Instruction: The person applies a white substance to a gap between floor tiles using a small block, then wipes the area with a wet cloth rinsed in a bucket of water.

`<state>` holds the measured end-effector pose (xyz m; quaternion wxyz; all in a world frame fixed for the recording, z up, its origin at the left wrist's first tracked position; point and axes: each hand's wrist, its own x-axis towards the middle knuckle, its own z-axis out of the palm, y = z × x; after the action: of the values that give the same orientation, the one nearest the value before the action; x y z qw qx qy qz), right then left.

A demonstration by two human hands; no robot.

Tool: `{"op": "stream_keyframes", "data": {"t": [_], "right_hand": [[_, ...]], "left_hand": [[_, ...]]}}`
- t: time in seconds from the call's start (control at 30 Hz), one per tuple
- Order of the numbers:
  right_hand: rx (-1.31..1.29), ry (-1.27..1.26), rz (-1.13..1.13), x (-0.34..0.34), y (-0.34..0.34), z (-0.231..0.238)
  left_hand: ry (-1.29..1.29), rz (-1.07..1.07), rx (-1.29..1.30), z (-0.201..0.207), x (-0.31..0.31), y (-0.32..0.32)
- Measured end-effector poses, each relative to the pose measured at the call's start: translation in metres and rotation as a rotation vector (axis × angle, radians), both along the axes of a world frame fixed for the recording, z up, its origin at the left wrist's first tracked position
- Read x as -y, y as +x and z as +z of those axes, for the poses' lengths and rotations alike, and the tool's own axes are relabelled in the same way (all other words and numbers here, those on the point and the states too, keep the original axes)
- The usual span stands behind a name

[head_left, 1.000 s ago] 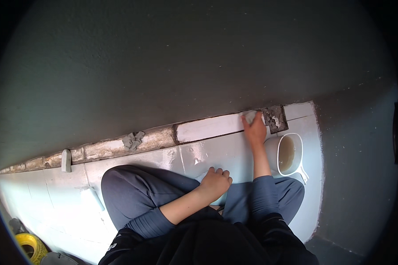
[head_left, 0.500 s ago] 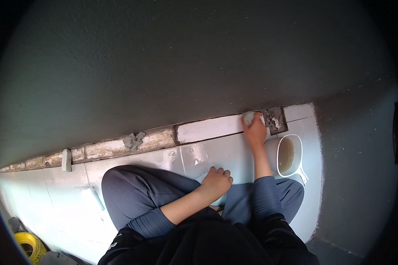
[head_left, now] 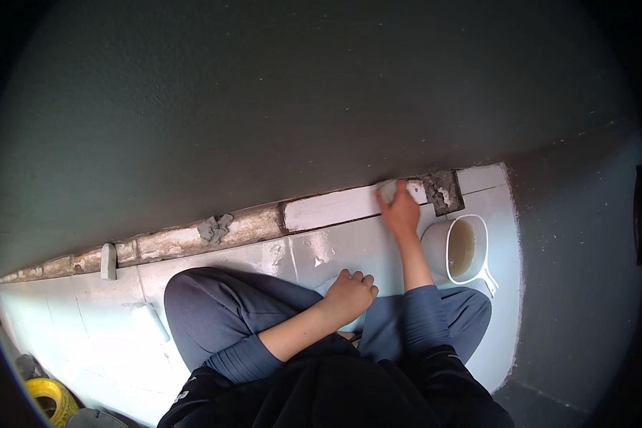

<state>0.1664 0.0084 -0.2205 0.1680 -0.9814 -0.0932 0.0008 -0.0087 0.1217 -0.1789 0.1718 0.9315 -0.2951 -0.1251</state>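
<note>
My right hand (head_left: 401, 210) presses a pale grey pad, perhaps a sponge or folded cloth (head_left: 387, 190), onto the right part of a long white tile (head_left: 332, 207) set along the foot of the dark wall. The fingers are wrapped round the pad and partly cover it. Just right of the hand, a square patch of rough grey mortar (head_left: 444, 192) is exposed. Over my lap, my left hand (head_left: 349, 296) is closed, its fingers curled under, so whatever they may hold is hidden. Beside my right forearm stands a white handled dipper (head_left: 462, 250) with cloudy brownish liquid.
Left of the white tile runs a rough, stained strip (head_left: 167, 242) with a crumpled grey rag (head_left: 215, 228) on it. A whitish block (head_left: 108, 262) stands farther left. White tiles (head_left: 85, 307) surround my legs, and a yellow ring-shaped object (head_left: 53, 399) lies at the lower left.
My right hand has slid a little left along the white tile with the pale grey pad, uncovering more of the tile's right end. My left hand has stayed where it was.
</note>
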Motion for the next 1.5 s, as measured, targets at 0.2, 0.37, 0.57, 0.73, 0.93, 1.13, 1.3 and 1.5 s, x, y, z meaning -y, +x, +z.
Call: {"op": "stream_keyframes", "data": {"t": [0.2, 0.37, 0.57, 0.73, 0.93, 1.13, 1.3, 1.5], "right_hand": [[0.005, -0.038, -0.145, 0.010, 0.007, 0.004], [0.036, -0.017, -0.048, 0.002, 0.003, -0.001], [0.073, -0.066, -0.131, -0.004, -0.002, 0.001], [0.006, -0.013, -0.045, -0.016, -0.006, 0.005], [0.057, 0.012, -0.050, -0.008, -0.005, -0.008], [0.112, -0.038, -0.073, -0.010, -0.002, 0.001], [0.115, -0.037, -0.010, -0.016, -0.009, -0.008], [-0.032, -0.051, -0.193, -0.002, 0.006, 0.009]], "left_hand": [[0.057, 0.052, -0.002, -0.001, 0.000, -0.001], [-0.008, -0.001, -0.023, -0.001, 0.002, 0.000], [0.050, 0.030, -0.033, 0.000, 0.003, 0.000], [0.021, 0.014, -0.025, -0.002, 0.000, -0.002], [0.067, 0.027, -0.007, 0.001, 0.005, 0.000], [0.034, 0.019, -0.020, -0.003, 0.000, -0.003], [0.066, 0.024, -0.006, 0.000, 0.006, 0.001], [0.026, 0.013, -0.013, -0.006, -0.001, -0.005]]}}
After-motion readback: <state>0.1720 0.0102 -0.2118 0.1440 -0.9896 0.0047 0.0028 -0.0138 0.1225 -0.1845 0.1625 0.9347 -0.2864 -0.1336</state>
